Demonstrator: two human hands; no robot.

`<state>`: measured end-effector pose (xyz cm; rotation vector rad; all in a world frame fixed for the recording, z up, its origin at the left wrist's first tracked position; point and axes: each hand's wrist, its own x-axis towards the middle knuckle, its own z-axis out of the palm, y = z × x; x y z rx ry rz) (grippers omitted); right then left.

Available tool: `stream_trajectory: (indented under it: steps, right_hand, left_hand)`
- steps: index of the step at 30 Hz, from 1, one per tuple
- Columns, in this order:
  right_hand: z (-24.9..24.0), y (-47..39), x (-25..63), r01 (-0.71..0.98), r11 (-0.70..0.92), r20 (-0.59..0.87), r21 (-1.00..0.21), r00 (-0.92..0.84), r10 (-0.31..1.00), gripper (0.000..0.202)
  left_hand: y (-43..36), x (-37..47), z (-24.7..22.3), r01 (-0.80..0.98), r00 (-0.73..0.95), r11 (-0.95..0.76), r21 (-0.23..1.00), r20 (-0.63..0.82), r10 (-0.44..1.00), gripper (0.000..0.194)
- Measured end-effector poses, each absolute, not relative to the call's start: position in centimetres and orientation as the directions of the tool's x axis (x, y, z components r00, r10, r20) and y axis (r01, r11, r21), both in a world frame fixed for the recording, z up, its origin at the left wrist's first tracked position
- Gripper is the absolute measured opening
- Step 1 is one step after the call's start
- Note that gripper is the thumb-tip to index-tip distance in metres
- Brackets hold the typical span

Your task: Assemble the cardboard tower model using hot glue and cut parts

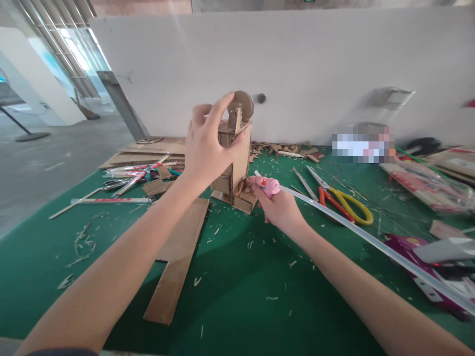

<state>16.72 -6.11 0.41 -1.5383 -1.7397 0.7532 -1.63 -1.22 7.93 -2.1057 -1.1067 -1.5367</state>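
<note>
A small cardboard structure point(241, 165) stands upright on the green table, with a round cardboard disc point(245, 106) at its top. My left hand point(213, 141) grips its upper part, fingers curved near the disc and thumb against the side. Low on the right, my right hand point(276, 202) is closed around a pink glue gun point(267, 185), its front end close to the base of the structure. A long clear glue stick point(356, 230) runs out of the gun's back toward the lower right. The gun's nozzle is hard to make out.
Flat cardboard point(183, 242) lies on the green table point(237, 296) at front left. Wrapped sticks point(115, 200) are farther left. Yellow-handled scissors point(351, 205) lie right, beyond them a purple tool point(411, 267). Cardboard scraps point(289, 148) line the white panel point(297, 74) behind.
</note>
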Motion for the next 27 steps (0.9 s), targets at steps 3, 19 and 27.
stream_trajectory:
  steps: [3,19,27]
  right_hand:
    - [0.3,-6.1,16.7,0.605,0.125,0.120,-0.787,-0.048,0.992,0.037]
    - [1.4,-7.0,15.9,0.699,-0.081,-0.068,-0.711,0.047,0.997,0.048]
    - [0.6,-6.7,16.1,0.710,-0.040,-0.064,-0.703,-0.007,0.998,0.044]
  left_hand:
    - [-1.1,-1.7,7.9,0.739,0.131,-0.647,0.191,0.901,0.415,0.059]
    - [-1.5,-1.6,8.1,0.713,0.102,-0.651,0.261,0.880,0.465,0.058]
    - [-1.7,-1.6,8.1,0.731,0.099,-0.640,0.237,0.891,0.443,0.057]
